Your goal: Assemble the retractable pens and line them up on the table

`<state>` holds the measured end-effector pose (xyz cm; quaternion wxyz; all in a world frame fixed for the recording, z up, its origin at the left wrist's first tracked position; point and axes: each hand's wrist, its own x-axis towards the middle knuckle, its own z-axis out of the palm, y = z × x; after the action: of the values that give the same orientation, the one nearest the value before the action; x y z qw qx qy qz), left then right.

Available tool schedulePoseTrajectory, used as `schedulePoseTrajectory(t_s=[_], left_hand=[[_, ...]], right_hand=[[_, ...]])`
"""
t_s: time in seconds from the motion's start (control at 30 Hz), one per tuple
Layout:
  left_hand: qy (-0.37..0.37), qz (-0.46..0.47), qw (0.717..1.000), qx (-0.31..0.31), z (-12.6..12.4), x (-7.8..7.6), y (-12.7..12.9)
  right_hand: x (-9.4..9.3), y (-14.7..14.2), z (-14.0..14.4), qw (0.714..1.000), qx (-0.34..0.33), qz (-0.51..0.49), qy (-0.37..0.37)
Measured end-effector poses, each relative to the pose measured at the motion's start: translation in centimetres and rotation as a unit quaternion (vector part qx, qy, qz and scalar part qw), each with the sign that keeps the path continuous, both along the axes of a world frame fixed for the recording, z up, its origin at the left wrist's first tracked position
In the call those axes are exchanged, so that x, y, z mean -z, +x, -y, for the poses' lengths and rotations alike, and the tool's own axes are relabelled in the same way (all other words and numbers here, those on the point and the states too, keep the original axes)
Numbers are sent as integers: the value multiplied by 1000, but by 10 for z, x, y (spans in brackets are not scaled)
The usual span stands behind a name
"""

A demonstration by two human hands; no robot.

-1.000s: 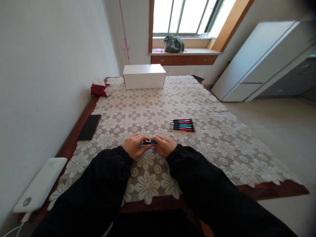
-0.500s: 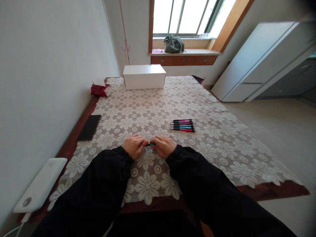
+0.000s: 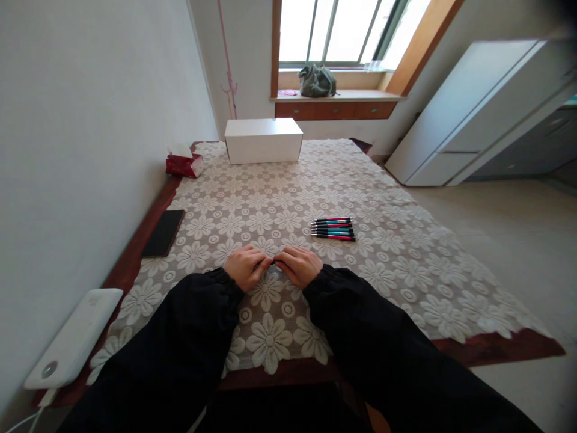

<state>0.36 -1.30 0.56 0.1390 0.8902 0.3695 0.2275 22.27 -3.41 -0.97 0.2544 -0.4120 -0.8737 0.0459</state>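
Note:
Just above the near part of the tablecloth, my left hand (image 3: 246, 266) and my right hand (image 3: 299, 264) meet with fingertips nearly touching. Both are closed in a pinch on one pen (image 3: 273, 262); only a small dark bit of it shows between the fingers, and the rest is hidden. Beyond my right hand, several pens (image 3: 333, 230) with red, teal and black barrels lie side by side in a row, their metal tips pointing left.
A lace tablecloth (image 3: 270, 340) covers the wooden table. At its far end stands a white box (image 3: 265, 148), with a red tissue pack (image 3: 184, 165) to its left. A dark flat tablet-like item (image 3: 163, 233) and a white power strip-like device (image 3: 74, 337) with a cable lie along the left edge.
My fingers have come closer together around the pen, so its teal part no longer shows. The row of pens has not moved.

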Motion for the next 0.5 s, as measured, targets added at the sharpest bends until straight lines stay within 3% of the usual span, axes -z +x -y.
schedulePoseTrajectory(t_s=[0.3, 0.5], left_hand=[[-30, -43, 998, -30, -1, -3, -1], [-36, -12, 998, -57, -1, -1, -1]], right_hand=[[3, 1, -2, 1000, 29, 2, -11], [-1, 4, -2, 997, 74, 26, -15]])
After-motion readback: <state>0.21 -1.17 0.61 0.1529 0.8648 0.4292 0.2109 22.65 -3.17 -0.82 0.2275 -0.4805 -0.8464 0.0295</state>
